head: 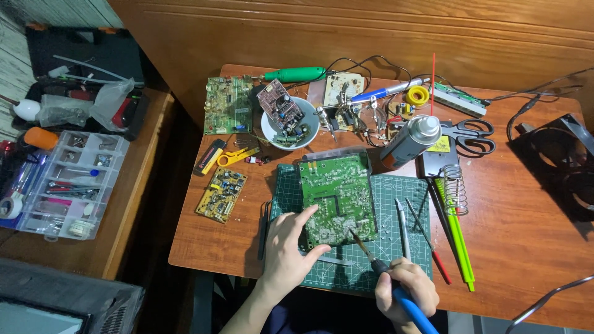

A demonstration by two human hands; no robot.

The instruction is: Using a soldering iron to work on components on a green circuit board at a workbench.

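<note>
A green circuit board [338,199] lies solder side up on a green cutting mat [396,263] near the front of a wooden table [526,247]. The left hand [289,248] rests on the mat at the board's lower left corner, fingers spread flat and open, with the fingertips pressing on the board's edge to steady it. The right hand [405,289] is closed in a pen grip around the blue handle of a soldering iron [387,275], whose thin tip touches the board near its lower right part. The board looks light, stiff and thin, and likely fragile where the small solder joints stand; it seems best held by its bare edges or corners rather than across the joints. The iron's tip is probably hot, so only the handle is a safe place to hold. Just beside the board on the right lie tweezers [403,227], a spray can [411,141] and a coil stand [455,188]; a white bowl [289,120] with another board sits behind.
</note>
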